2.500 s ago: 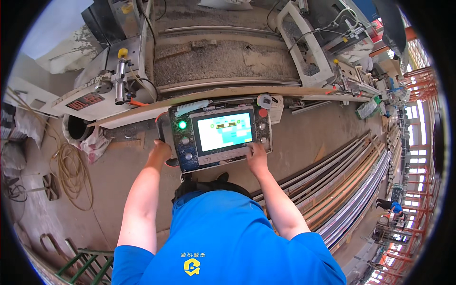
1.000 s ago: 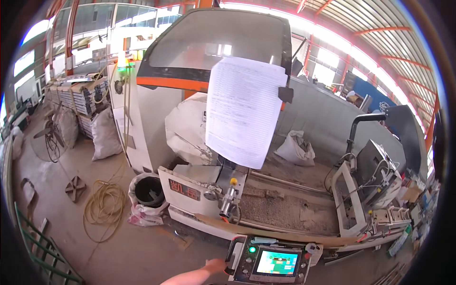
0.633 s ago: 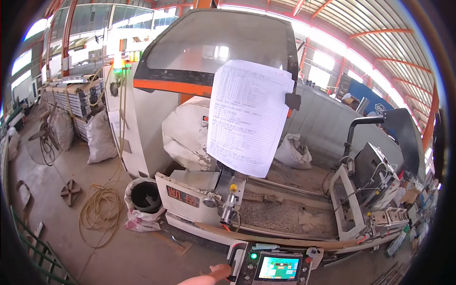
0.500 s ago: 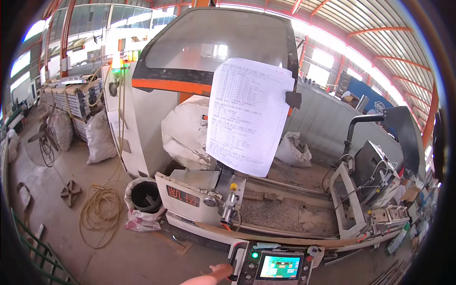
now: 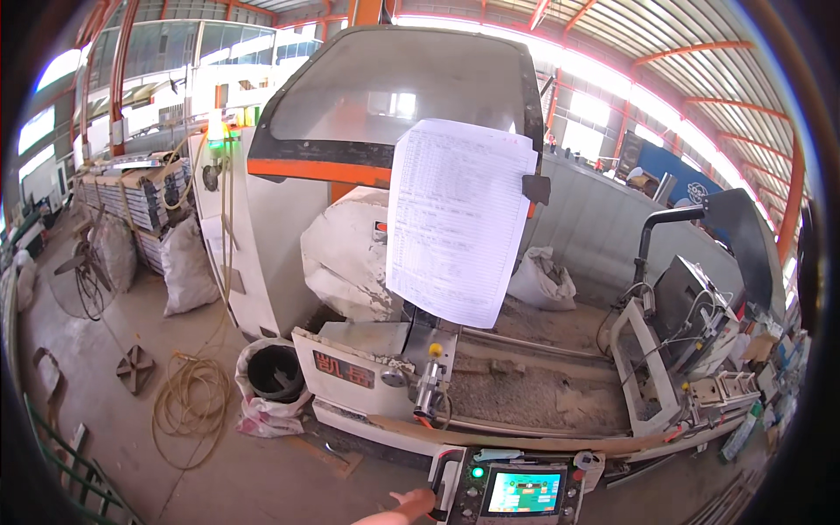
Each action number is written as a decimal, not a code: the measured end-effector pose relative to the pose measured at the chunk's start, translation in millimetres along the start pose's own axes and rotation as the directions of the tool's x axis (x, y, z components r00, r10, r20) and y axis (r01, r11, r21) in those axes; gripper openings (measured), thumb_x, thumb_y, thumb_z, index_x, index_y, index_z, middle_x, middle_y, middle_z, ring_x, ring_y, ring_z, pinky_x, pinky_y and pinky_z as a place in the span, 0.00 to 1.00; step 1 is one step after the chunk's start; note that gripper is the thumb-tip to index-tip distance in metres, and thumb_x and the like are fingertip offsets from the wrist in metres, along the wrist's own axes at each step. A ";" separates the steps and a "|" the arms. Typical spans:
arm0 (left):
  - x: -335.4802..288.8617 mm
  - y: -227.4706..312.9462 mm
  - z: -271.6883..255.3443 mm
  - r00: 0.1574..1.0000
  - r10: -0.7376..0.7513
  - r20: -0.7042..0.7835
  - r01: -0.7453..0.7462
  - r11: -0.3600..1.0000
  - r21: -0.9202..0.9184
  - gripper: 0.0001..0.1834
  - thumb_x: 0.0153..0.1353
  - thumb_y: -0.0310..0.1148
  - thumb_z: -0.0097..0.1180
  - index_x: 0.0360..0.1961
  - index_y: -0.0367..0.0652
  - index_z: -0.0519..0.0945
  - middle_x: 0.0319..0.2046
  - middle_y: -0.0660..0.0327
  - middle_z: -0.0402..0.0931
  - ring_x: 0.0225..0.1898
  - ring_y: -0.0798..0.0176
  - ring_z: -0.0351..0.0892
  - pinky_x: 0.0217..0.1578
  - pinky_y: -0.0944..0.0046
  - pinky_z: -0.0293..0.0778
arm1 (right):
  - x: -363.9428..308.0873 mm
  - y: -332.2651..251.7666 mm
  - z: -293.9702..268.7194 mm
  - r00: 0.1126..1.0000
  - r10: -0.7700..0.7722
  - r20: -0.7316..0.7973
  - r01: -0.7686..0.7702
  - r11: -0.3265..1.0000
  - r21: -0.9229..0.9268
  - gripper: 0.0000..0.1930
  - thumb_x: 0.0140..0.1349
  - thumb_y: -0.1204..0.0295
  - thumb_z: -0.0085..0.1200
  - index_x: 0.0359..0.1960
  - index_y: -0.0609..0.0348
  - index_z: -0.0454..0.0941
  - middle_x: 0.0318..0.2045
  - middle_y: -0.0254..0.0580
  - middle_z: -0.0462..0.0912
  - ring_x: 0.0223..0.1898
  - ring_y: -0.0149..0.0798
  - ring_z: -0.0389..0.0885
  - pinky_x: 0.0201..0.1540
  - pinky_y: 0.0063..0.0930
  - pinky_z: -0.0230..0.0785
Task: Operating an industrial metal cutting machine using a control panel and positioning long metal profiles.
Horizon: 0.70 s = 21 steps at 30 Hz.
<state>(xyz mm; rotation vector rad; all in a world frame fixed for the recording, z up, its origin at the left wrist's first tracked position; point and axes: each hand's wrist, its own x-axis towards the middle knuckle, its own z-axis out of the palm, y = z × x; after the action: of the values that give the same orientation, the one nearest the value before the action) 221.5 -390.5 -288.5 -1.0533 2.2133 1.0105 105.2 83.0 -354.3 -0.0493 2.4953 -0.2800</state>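
L hand (image 5: 411, 505) enters at bottom edge, fingers extended, resting against left side of control panel (image 5: 516, 490) at frame bottom, below machine bed (image 5: 525, 394); grip can't tell. R hand out of view.

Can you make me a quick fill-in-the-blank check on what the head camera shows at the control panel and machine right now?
1. The left hand rests at the ____ edge of the control panel.
2. The lit round light on the panel glows ____.
3. A printed ____ sheet hangs in front of the machine's dark window.
4. A coil of rope lies on the floor beside a black ____ lined with a white sack.

Missing words: left; green; paper; bucket
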 end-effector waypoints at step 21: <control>5.9 -1.3 2.8 1.000 0.018 -0.012 -0.018 1.000 0.015 0.27 0.62 0.58 0.45 0.52 0.53 0.79 0.54 0.54 0.75 0.58 0.41 0.71 0.58 0.17 0.33 | -2.9 -16.0 24.0 0.998 0.022 0.053 -0.030 0.988 0.148 0.23 0.66 0.53 0.43 0.50 0.59 0.77 0.51 0.59 0.77 0.54 0.55 0.74 0.56 0.45 0.66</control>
<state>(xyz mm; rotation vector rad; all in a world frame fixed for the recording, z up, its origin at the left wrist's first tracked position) 219.4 -391.4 -294.7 -1.0376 2.2405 0.9965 121.2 63.1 -368.1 0.0372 2.4148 -0.4477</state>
